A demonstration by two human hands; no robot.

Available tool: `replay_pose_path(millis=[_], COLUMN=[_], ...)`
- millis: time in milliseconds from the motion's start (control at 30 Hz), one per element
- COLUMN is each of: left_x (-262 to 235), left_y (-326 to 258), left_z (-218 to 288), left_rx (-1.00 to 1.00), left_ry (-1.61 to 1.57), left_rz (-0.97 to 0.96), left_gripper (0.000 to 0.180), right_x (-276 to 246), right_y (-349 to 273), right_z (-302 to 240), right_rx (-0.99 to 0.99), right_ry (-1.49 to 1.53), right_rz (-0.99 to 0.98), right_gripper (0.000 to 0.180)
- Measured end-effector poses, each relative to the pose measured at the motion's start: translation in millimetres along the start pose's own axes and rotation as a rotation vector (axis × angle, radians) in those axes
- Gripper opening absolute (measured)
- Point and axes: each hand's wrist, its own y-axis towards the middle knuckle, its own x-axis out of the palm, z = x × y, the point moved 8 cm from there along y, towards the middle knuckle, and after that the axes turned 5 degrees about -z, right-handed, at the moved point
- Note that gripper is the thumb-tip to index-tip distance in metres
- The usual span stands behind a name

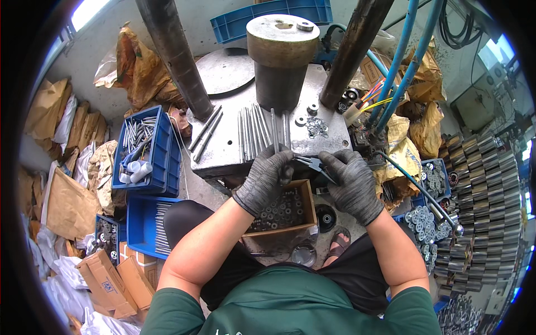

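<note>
My left hand (pixel 267 176), in a dark grey glove, is closed round a slim metal rod (pixel 274 129) that points up and away over the table's front edge. My right hand (pixel 354 181), gloved alike, grips a pair of pliers (pixel 310 162). The tips of the pliers reach close to my left fingers; whether they touch the rod I cannot tell. Several bare rods (pixel 252 133) lie side by side on the metal table (pixel 215 163), left of the held rod. Beyond my right hand lies a small heap of thin metal rings (pixel 317 128), with a round collar (pixel 301 120) beside it.
A thick steel cylinder (pixel 281 72) stands mid-table between two dark posts (pixel 177 56). Below my hands is a cardboard box (pixel 279 240) of small round parts. Blue crates (pixel 171 151) stand left. A ball-ended lever (pixel 441 212) and stacked metal cylinders (pixel 474 204) are right.
</note>
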Motion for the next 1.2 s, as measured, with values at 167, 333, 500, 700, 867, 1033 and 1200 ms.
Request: replay_pose_path(millis=[167, 333, 500, 700, 867, 1033, 1200], left_x=[-3.5, 4.5, 13.6, 10.9, 18.3, 28.2, 29.7], left_y=[1.6, -3.3, -16.4, -14.5, -17.2, -24.1, -25.5], left_z=[-3.3, 5.0, 28.9, 24.5, 29.1, 45.6, 33.8], left_rx=[0.012, 0.047, 0.184, 0.243, 0.340, 0.489, 0.338], left_ry=[0.009, 0.145, 0.432, 0.579, 0.743, 1.151, 0.908], left_rz=[-0.033, -0.039, -0.070, -0.157, -0.173, -0.143, -0.255], left_gripper=[0.009, 0.010, 0.041, 0.036, 0.037, 0.034, 0.029], right_x=[-1.6, 5.5, 11.0, 1.5, 1.2, -3.3, 1.4], right_y=[0.9, -1.6, -14.0, -20.6, -26.8, -26.2, -33.0], right_z=[-2.6, 10.0, 53.0, 68.5, 71.5, 63.7, 64.1], right_rx=[-0.030, 0.072, 0.187, 0.506, 0.408, 0.385, 0.370], right_ry=[-0.008, 0.083, 0.381, 0.652, 0.549, 0.529, 0.571], right_rz=[0.006, -0.082, -0.027, -0.116, -0.157, -0.287, -0.400], right_gripper=[0.043, 0.043, 0.044, 0.050, 0.048, 0.049, 0.049])
